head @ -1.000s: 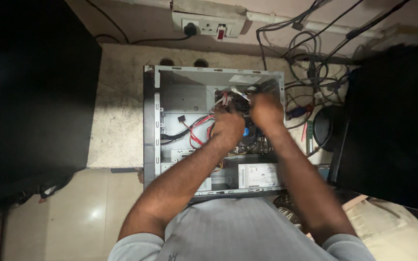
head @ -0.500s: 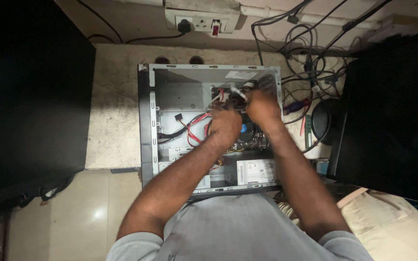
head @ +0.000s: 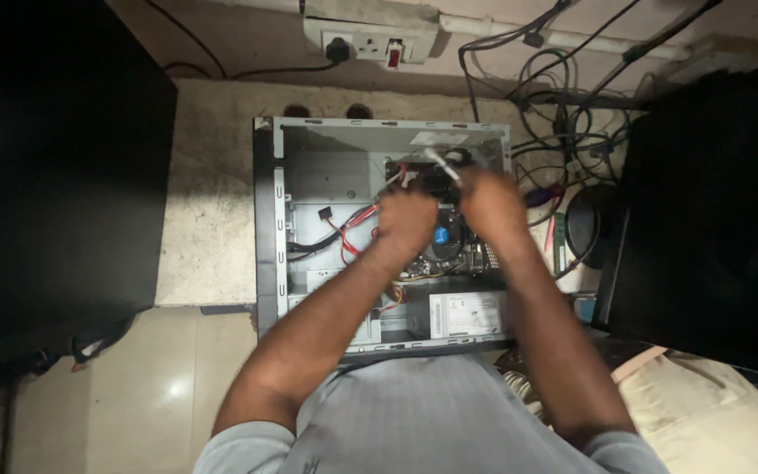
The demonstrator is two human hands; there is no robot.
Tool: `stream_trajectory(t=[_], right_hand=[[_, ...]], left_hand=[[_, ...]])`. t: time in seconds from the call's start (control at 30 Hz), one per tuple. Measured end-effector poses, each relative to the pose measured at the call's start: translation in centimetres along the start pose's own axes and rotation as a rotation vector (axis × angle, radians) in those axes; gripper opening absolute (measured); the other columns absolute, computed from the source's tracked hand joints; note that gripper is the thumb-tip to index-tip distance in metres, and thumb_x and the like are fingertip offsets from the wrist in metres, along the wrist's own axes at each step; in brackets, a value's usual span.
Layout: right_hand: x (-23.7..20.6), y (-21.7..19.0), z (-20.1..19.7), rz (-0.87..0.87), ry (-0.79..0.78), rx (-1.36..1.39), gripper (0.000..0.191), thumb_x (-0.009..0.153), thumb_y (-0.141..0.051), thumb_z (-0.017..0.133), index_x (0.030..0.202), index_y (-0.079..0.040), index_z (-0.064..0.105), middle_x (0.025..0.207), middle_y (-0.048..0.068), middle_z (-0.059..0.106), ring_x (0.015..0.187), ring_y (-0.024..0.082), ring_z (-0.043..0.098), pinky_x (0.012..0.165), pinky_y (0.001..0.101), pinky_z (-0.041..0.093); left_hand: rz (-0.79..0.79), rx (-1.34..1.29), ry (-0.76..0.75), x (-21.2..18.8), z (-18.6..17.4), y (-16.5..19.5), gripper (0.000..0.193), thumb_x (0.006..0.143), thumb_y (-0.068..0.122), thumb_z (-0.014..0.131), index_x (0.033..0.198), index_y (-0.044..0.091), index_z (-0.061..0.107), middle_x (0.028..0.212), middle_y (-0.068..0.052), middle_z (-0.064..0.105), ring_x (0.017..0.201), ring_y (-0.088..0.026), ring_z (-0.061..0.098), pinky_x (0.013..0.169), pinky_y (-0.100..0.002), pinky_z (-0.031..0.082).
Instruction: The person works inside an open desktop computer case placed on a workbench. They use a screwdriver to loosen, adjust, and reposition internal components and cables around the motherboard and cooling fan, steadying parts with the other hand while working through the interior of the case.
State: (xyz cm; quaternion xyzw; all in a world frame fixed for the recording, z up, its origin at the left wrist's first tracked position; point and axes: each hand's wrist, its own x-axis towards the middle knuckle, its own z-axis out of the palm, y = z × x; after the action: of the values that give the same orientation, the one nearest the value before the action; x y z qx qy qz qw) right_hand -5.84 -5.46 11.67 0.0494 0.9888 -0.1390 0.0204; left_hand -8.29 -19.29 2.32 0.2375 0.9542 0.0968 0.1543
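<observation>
My left hand [head: 407, 219] and right hand [head: 489, 204] are inside the open computer case [head: 269, 228], the right gripping a slim tool [head: 441, 164]; the left's grip I cannot tell. Red cables [head: 353, 230] lie beside them.

Our two bare forearms: extended forward, converging. Our left hand [head: 407, 219]: knuckles up, fingers curled downward. Our right hand [head: 489, 204]: just beside it, blurred, fingers bunched; grip cannot be told.

Dim light is pooling on the open computer case [head: 379, 233]; everything left and right of it is sinking into black shadow. The right hand [head: 490, 204] above it is blurring, and floor tiles below-left are glaring faintly.
</observation>
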Motion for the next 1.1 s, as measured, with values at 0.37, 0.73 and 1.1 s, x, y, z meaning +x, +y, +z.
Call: stream_trajectory(t=[0.37, 0.73, 1.1], right_hand=[[-10.2, 2.5, -9.5, 0.248, 0.097, 0.437, 0.032, 0.096, -0.02, 0.064, 0.125, -0.007, 0.07, 0.103, 0.024, 0.074, 0.087, 0.035, 0.076, 0.077, 0.0426, 0.056], [-13.4, 3.5, -9.7, 0.324, -0.056, 0.166, 0.04, 0.089, -0.009, 0.06, 0.128, -0.011, 0.069, 0.095, 0.026, 0.072, 0.091, 0.044, 0.069, 0.082, 0.0549, 0.054], [-14.2, 3.6, -5.3, 0.045, 0.14, 0.308, 0.038, 0.082, 0.004, 0.056, 0.117, -0.002, 0.071, 0.098, 0.028, 0.071, 0.098, 0.045, 0.068, 0.086, 0.0513, 0.055]], left_hand=[[-0.052, -0.129, 0.588, 0.7, -4.8, 0.7, 0.025, 0.078, 0.031, 0.07, 0.088, 0.009, 0.076, 0.097, -0.011, 0.073, 0.102, -0.033, 0.066, 0.088, -0.053, 0.05], [0.488, 0.263, 0.283, 7.2, -1.9, 7.1, 0.027, 0.083, 0.018, 0.064, 0.104, 0.012, 0.079, 0.127, -0.008, 0.066, 0.126, -0.032, 0.055, 0.103, -0.051, 0.043], [0.459, 0.33, 0.322, 8.9, -2.2, 6.2, 0.023, 0.08, 0.021, 0.066, 0.098, 0.017, 0.079, 0.131, -0.013, 0.061, 0.119, -0.037, 0.06, 0.091, -0.054, 0.053]])
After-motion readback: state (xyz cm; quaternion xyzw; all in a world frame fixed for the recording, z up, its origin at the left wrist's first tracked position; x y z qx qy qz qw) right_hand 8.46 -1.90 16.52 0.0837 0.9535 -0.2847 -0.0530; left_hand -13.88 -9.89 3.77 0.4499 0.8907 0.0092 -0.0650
